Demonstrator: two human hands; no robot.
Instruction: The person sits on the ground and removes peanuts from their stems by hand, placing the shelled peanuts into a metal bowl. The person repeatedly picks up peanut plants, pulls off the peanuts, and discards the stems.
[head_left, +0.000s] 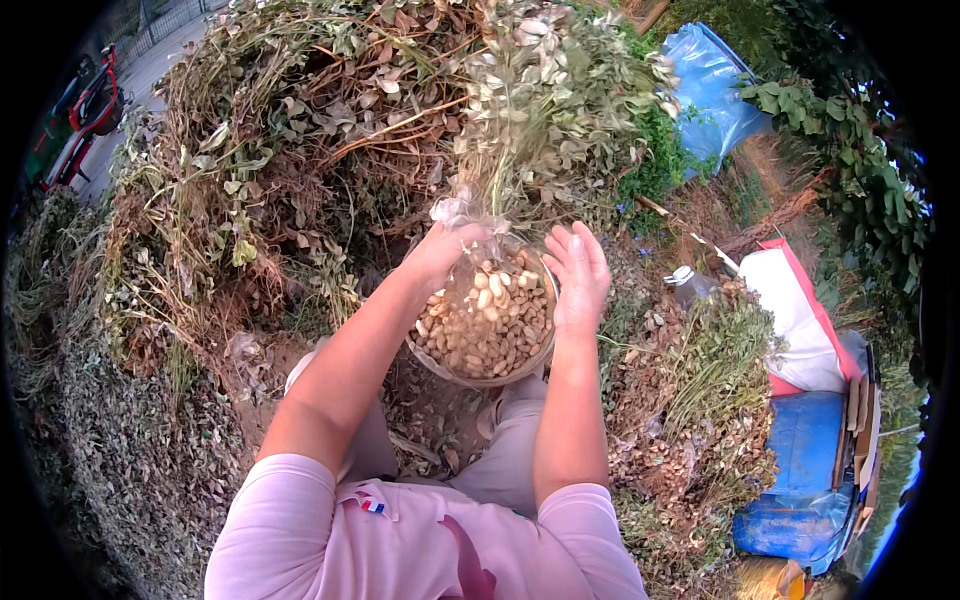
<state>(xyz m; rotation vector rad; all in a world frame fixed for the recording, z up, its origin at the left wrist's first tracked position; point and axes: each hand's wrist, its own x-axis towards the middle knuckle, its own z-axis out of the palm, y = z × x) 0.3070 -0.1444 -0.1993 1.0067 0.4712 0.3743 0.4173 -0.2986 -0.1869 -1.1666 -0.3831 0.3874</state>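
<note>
A round basket full of unshelled peanuts stands between my knees. Over its far left side, my left hand grips the root end of a bundle of dried peanut plants. The bundle's leafy tops point away from me, and blur hides my left fingertips. Pale, film-like scraps hang at the roots. My right hand is raised at the basket's right rim, fingers apart and holding nothing.
A tall heap of dried peanut plants rises ahead and left. To the right are plant debris, a clear plastic bottle, a white-and-red sack and blue containers. Blue plastic sheeting lies farther off. Red-framed machinery is far left.
</note>
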